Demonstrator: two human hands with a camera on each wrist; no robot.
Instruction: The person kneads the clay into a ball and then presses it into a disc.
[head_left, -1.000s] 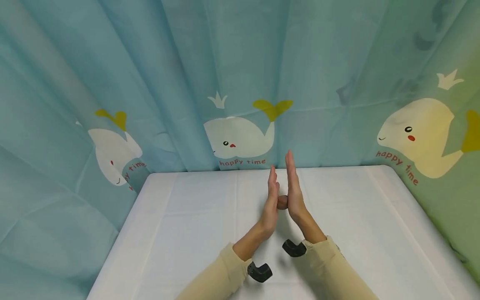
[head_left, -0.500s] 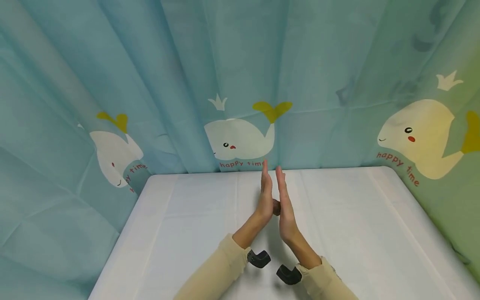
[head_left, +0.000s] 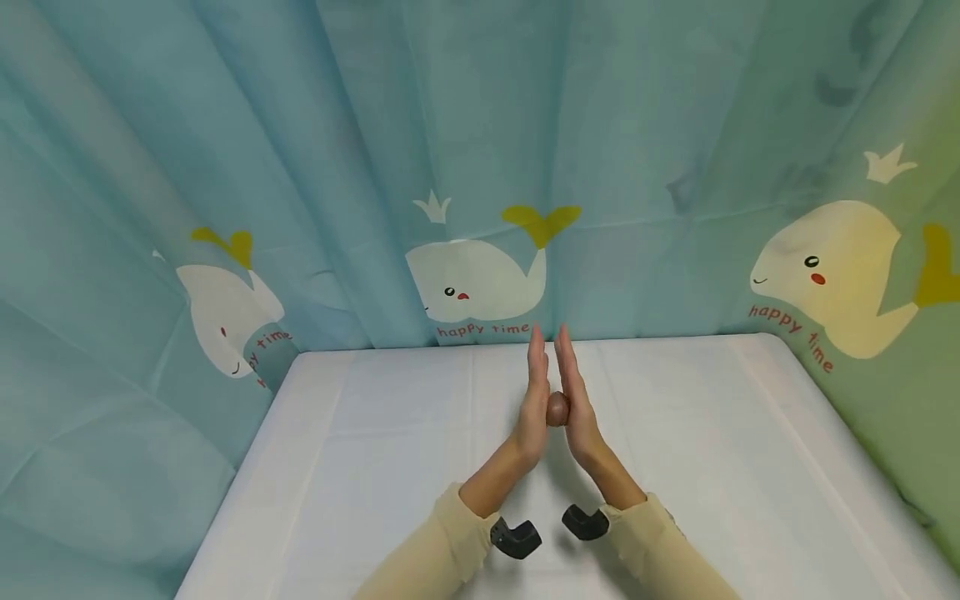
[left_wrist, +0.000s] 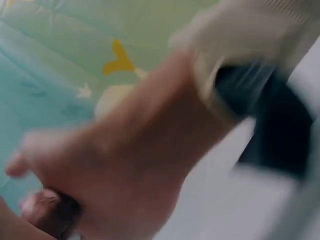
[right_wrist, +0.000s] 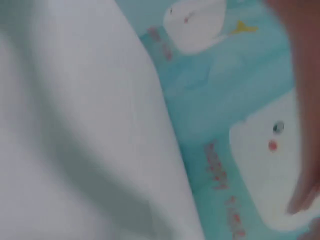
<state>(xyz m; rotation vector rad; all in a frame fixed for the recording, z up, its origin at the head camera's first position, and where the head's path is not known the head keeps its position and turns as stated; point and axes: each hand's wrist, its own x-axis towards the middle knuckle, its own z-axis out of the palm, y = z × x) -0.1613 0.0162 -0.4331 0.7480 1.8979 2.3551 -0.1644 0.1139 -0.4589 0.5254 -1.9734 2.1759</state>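
Note:
A small brown ball [head_left: 557, 409] sits between my two palms, above the white table. My left hand [head_left: 533, 408] presses it from the left, fingers straight and pointing forward. From the other side my right hand [head_left: 581, 417] presses on it, its fingers straight too. The fingertips of both hands stand a little apart. In the left wrist view the ball [left_wrist: 44, 210] shows dark and shiny at the lower left, against the blurred right hand [left_wrist: 110, 165]. The right wrist view catches only a blurred strip of a hand [right_wrist: 307, 90] at its right edge; the ball is out of sight there.
The white-covered table [head_left: 390, 467] spreads beneath both arms. Behind it and along both sides hangs a blue-green curtain [head_left: 637, 167] with printed whales. Black curved mounts [head_left: 516, 539] stick out from both cuffs.
The hands have slid against each other with the ball between them: first my right hand drew back, then it moved forward while my left drew back slightly. Their fingertips are now nearly level.

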